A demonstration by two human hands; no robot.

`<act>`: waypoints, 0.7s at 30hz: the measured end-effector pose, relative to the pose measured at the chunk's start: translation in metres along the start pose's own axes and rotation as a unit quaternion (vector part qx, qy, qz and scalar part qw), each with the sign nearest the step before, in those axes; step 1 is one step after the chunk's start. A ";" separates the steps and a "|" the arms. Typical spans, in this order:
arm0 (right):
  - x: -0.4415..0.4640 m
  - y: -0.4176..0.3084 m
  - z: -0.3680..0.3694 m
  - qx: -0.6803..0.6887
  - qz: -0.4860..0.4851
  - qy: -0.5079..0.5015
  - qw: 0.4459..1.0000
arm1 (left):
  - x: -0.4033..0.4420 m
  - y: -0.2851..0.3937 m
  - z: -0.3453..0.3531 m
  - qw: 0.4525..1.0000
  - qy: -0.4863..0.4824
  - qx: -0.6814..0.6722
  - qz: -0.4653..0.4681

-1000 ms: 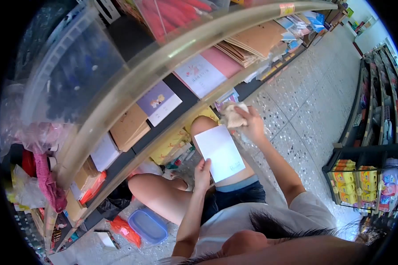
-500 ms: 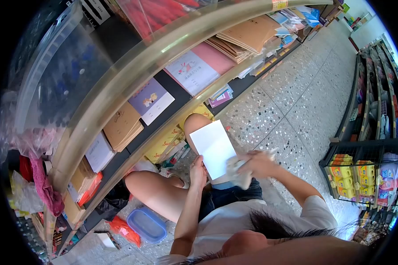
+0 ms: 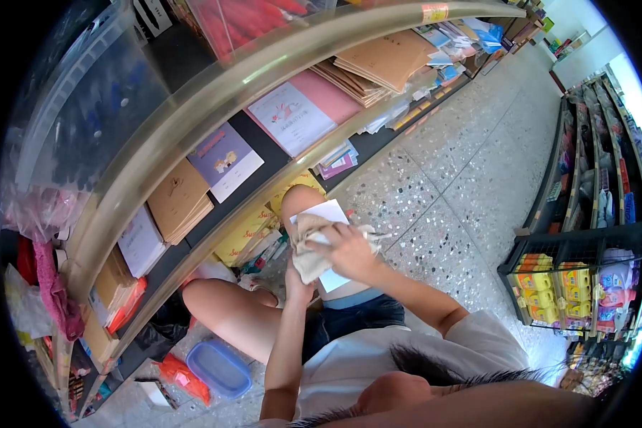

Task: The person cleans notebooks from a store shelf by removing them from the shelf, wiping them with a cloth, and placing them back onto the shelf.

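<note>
A white booklet (image 3: 330, 211) lies over my raised thigh, largely covered by a crumpled beige cloth (image 3: 311, 261). My right hand (image 3: 349, 250) grips the cloth and presses it on the booklet's face. At the booklet's lower left edge is my left hand (image 3: 297, 284), closed on it, its fingers partly hidden under the cloth. Beside my knee, the shelf holds a purple-and-white notebook (image 3: 225, 161), brown notebooks (image 3: 178, 201) and a pink-and-white notebook (image 3: 291, 118).
A blue plastic basin (image 3: 219, 368) and an orange bag (image 3: 183, 378) are on the floor at lower left. Yellow packs (image 3: 244, 233) sit under the shelf edge. Across the aisle stands a black rack (image 3: 510, 274) with yellow and purple packages.
My right hand has carried the cloth from the booklet's right side onto its face, moving left. The booklet was uncovered earlier. The view has shifted slightly, and my left hand keeps its hold.
</note>
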State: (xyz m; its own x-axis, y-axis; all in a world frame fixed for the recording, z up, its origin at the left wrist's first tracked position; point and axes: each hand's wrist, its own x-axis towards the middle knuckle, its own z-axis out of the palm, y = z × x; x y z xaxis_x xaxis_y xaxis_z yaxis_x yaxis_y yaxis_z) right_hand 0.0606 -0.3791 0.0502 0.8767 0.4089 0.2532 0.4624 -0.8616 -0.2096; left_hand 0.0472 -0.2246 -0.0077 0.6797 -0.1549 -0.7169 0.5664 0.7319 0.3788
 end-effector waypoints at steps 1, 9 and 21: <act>-0.003 -0.007 0.003 -0.005 -0.025 0.019 0.999 | 0.000 0.003 -0.001 0.998 -0.053 0.002 -0.020; -0.076 0.034 -0.049 0.143 -0.021 -0.264 0.954 | 0.018 -0.001 -0.020 0.989 -0.024 0.146 -0.014; -0.038 0.033 -0.029 0.177 0.110 0.098 0.973 | 0.030 -0.012 -0.033 0.980 -0.061 0.189 0.026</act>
State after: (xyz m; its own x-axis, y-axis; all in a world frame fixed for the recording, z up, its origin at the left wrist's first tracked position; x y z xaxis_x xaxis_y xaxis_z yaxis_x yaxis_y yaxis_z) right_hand 0.0387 -0.4321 0.0614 0.9336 0.1311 0.3336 0.3134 -0.7501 -0.5823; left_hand 0.0455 -0.2164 -0.0532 0.7493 -0.2185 -0.6252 0.6463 0.4471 0.6184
